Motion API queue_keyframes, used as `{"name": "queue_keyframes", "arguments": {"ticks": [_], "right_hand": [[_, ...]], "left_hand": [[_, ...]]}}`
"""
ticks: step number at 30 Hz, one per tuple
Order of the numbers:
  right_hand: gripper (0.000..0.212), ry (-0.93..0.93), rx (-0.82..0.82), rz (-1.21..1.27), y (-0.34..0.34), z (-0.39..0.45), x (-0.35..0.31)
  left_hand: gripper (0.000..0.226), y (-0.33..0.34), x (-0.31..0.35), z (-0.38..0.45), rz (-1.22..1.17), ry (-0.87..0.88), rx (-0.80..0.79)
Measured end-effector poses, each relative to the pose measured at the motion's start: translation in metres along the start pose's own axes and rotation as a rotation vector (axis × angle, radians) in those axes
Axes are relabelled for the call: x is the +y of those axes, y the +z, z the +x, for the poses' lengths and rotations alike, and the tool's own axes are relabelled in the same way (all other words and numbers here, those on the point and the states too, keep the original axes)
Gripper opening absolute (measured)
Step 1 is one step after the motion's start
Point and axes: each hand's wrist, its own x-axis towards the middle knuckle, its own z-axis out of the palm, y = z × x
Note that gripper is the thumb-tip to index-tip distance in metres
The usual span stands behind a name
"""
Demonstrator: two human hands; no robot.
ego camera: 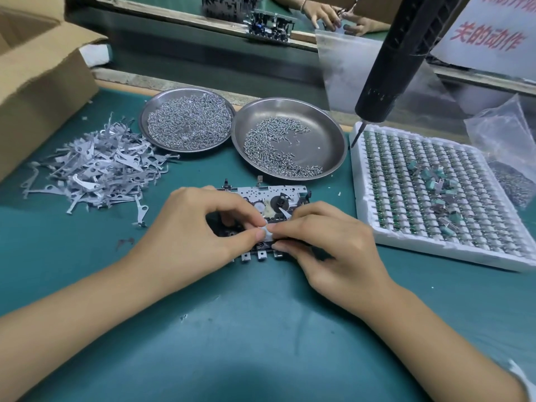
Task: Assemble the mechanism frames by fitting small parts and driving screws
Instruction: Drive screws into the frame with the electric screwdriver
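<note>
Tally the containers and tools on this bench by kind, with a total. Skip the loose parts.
Steel dishes of screws: 2, one beside the other
White foam tray of components: 1
Cardboard box: 1
Hanging electric screwdriver: 1
Clear plastic bags: 2, one behind the dishes, one at right
Total: 7

A green-topped bench [261,329] carries, at its far left corner, an open cardboard box [37,82], with a loose heap of flat grey metal levers [95,166] spread just in front of it. Along the far edge two round steel dishes sit touching, the left dish [145,123] thickly covered with small screws and the right dish [327,132] partly covered, while a white foam tray [435,248] of small parts in rows fills the right edge with clear plastic bags [504,132] behind it. Near the middle lies a metal mechanism frame [278,192].
</note>
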Motion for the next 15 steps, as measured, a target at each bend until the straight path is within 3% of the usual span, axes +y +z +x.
{"name": "queue_keyframes", "arguments": {"ticks": [8, 15], "right_hand": [[0.019, 0.07, 0.107, -0.037, 0.0071, -0.002, -0.0081], [0.012, 0.186, 0.076, 0.068, 0.0005, 0.0007, -0.0076]], "left_hand": [[0.017, -0.0028, -0.0062, 0.0041, -0.117, -0.047, -0.066], [0.024, -0.0057, -0.0082, 0.0077, -0.138, -0.06, -0.123]]}}
